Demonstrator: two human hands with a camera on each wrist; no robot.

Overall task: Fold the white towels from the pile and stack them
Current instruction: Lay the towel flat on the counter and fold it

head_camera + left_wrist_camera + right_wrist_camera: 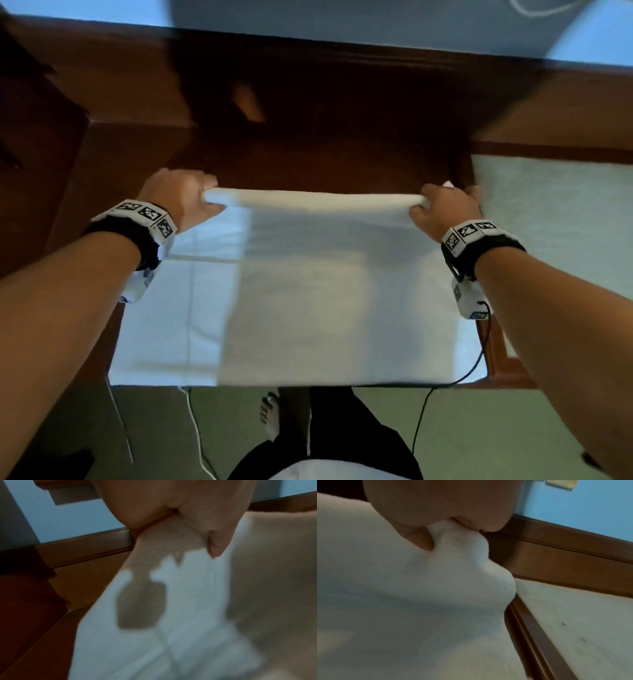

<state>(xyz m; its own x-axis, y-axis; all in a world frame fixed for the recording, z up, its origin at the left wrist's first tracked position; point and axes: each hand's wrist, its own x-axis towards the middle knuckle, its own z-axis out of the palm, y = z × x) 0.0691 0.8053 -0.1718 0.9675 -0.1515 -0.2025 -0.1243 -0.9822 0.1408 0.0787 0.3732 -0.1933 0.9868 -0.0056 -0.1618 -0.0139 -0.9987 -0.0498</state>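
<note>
My left hand (185,198) and right hand (445,209) each pinch 1 far corner of the white towel (318,281), fingers (216,545) curled tight, lifting it above the bench (342,147).

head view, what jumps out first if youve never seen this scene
The wide white terry towel fills the middle, its far edge stretched taut between the left hand and the right hand, each pinching a corner. It lies over the dark brown wooden table. Another pale towel lies flat at the right.
</note>
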